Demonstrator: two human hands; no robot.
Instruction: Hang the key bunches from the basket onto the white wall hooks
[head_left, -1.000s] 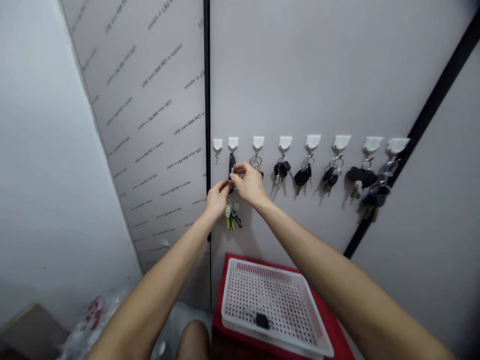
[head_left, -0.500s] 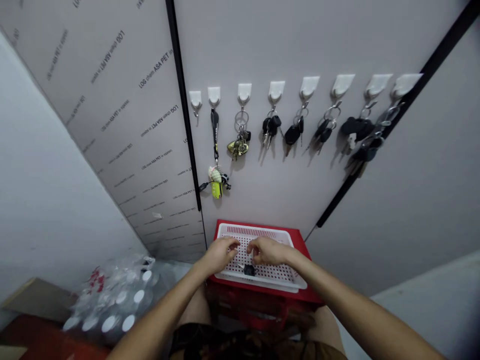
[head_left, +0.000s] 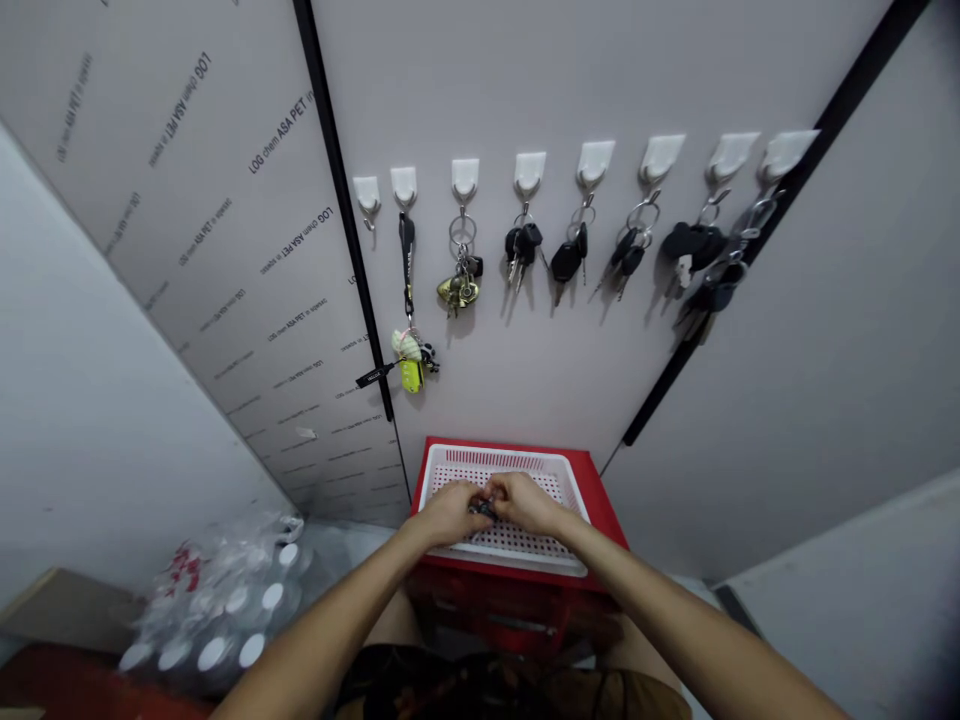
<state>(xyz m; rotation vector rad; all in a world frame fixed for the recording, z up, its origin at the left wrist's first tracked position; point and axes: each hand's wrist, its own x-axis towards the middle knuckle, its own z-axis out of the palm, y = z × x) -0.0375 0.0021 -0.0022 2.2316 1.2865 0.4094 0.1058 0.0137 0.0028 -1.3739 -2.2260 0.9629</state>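
Note:
My left hand and my right hand meet over a white perforated plastic basket. Between their fingertips is a small set of dark keys, mostly covered by the fingers. Both hands are closed, fingers curled around the keys. On the panel above, bunches of keys hang from white hooks in a row, among them a black-headed pair, a bunch with a brass-coloured piece and a black lanyard with a yellow-green fob. A bare white hook is at the far left.
The basket stands on a red stool-like surface against the panel. Shrink-wrapped bottles with white caps sit at lower left beside a cardboard piece. Black vertical strips edge the panel.
Both hands have come together and lifted or gripped the dark keys that lay on the basket floor between them. The view has shifted slightly, moving the hooks leftward.

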